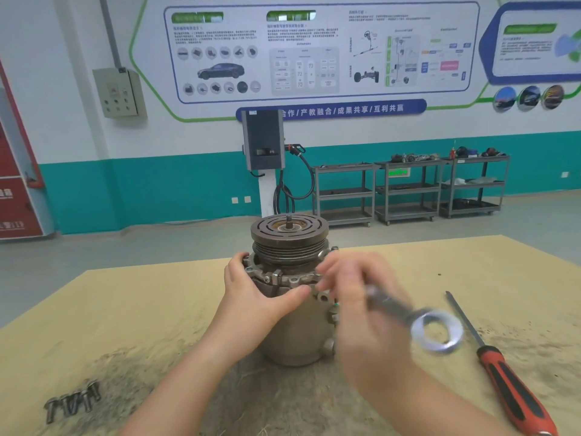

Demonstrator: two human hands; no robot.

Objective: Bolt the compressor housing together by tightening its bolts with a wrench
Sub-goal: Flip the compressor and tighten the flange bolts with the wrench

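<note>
A person's right hand (352,287) is gripping the shank of a steel wrench (408,316), fingers curled round it, at the flange of a compressor housing (295,335) that is standing upright near the middle of a tan bench top (141,309). The hand and tool are smeared by motion, so whether the working end is seated on a bolt head cannot be told; the ring end is pointing out toward the viewer's right. The left hand (254,291) is clasping the housing just under its flange, thumb and fingers wrapped round the casting to steady it below the grooved pulley (289,237).

Done well, the step is probably asking for the wrench to be sitting square and fully on the head before any pull, with the left hand bracing against the turn so the tall body is not tipping or spinning. Working round the flange in a crossing order, snugging each bolt before final tightening, would likely be drawing the halves together evenly.

A cluster of loose bolts (74,401) is lying at the near left corner, well apart from the housing, suggesting fasteners remain to be fitted. A red-handled screwdriver (500,369) is resting to the right.
</note>
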